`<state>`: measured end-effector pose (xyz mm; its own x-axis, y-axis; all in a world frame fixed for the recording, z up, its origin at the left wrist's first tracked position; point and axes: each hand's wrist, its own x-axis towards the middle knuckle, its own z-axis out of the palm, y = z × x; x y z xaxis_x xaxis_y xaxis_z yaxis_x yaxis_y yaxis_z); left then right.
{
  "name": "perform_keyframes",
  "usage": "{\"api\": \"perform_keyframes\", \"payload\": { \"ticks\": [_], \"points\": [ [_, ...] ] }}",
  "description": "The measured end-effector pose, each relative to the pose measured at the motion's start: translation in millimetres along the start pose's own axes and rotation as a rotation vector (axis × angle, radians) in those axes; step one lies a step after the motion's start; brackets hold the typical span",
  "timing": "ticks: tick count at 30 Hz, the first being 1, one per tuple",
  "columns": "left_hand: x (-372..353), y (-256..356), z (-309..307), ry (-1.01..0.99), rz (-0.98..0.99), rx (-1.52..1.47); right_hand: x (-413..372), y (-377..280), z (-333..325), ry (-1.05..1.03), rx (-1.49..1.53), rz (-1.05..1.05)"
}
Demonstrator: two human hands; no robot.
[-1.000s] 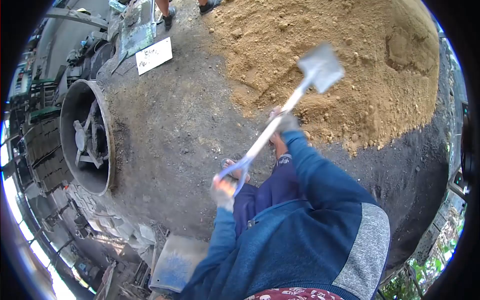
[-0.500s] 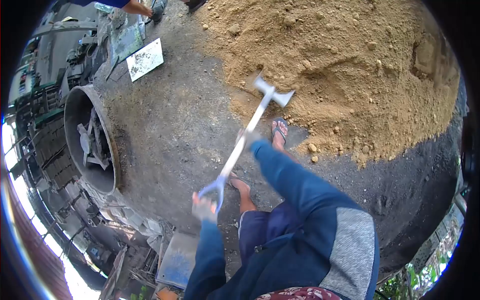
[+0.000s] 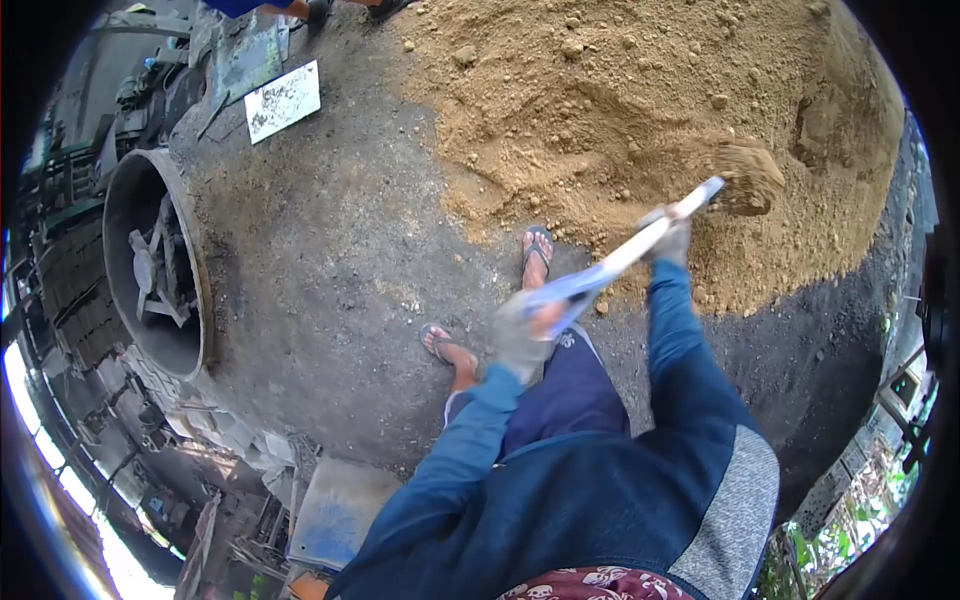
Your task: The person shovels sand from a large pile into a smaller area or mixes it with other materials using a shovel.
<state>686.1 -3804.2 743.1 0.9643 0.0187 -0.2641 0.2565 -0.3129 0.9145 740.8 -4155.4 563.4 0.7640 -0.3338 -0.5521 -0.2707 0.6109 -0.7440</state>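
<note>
A shovel [image 3: 632,250] with a pale shaft and a blue handle slants up to the right across my body. My left hand [image 3: 524,332], in a greyish glove, is closed round the blue grip, near my thigh. Lower on the shaft, close to the blade, my right hand [image 3: 668,236] is wrapped round it. A load of brown soil [image 3: 750,175], smeared by motion, sits at the blade end and hides most of the blade. Behind it spreads the large pile of sandy soil [image 3: 600,90].
A big round metal drum [image 3: 205,290] with scrap pieces inside lies at the left. A white speckled board [image 3: 283,102] rests on the dark ground at upper left. Another person's legs and feet [image 3: 320,10] show at the top edge. My sandalled feet [image 3: 538,256] stand beside the pile.
The shovel has swung to the right with both hands on it. Its blade, bare before, now bears soil over the pile. My left hand has come in towards my body.
</note>
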Motion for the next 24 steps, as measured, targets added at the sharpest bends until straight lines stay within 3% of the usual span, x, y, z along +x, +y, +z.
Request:
{"api": "perform_keyframes", "payload": {
  "ticks": [1, 3, 6, 8, 10, 11, 12, 13, 14, 15, 17, 18, 19, 21, 24],
  "points": [
    [9.9, 55.2, -0.3, -0.155, 0.089, -0.203, -16.2, -39.7, 25.1, 0.131, 0.231, 0.047],
    [17.0, 102.5, -9.1, -0.393, 0.649, -0.027, -38.7, -89.7, 44.2, 0.019, 0.344, 0.163],
    [-15.6, 102.3, -53.5, -0.378, 0.664, -0.002, -53.6, -81.3, 64.0, -0.057, 0.243, 0.212],
    [-48.7, 31.3, -73.9, -0.117, 0.416, -0.168, -57.2, -28.3, 94.1, -0.026, 0.263, 0.275],
    [-95.5, -84.1, -102.1, -0.005, -0.236, -0.485, -52.6, 68.0, 115.6, 0.005, 0.157, 0.296],
    [-117.2, -136.5, -118.5, 0.202, -0.613, -0.833, -69.3, 118.1, 123.7, -0.055, -0.144, 0.299],
    [-129.4, -162.0, -134.9, 0.497, -0.951, -1.043, -85.4, 194.1, 110.8, -0.151, -0.095, 0.332],
    [-182.5, -231.1, -156.9, 0.570, -1.017, -1.204, -111.1, 246.4, 122.5, -0.101, -0.209, 0.455],
    [-209.4, -231.1, -170.8, 0.790, -1.169, -1.080, -137.3, 298.3, 134.9, -0.061, -0.314, 0.584],
    [-276.7, -270.4, -197.9, 0.611, -0.968, -1.336, -177.6, 340.4, 140.1, -0.084, -0.484, 0.585],
    [-337.7, -237.1, -228.0, 0.965, -1.212, -1.010, -257.4, 421.0, 153.8, -0.135, -0.826, 0.592],
    [-370.4, -233.0, -243.5, 1.005, -1.199, -0.949, -294.9, 450.3, 159.8, -0.001, -0.339, 0.952],
    [-402.6, -228.9, -258.8, 1.043, -1.187, -0.887, -327.5, 467.0, 165.6, 0.037, -0.229, 1.035],
    [-403.9, -218.0, -264.4, 1.234, -1.193, -0.517, -366.0, 511.1, 170.9, 0.103, -0.125, 1.248],
    [-398.5, -248.4, -291.2, 1.158, -1.178, -0.590, -354.5, 548.2, 185.1, 0.098, -0.310, 1.327]
  ]
}}
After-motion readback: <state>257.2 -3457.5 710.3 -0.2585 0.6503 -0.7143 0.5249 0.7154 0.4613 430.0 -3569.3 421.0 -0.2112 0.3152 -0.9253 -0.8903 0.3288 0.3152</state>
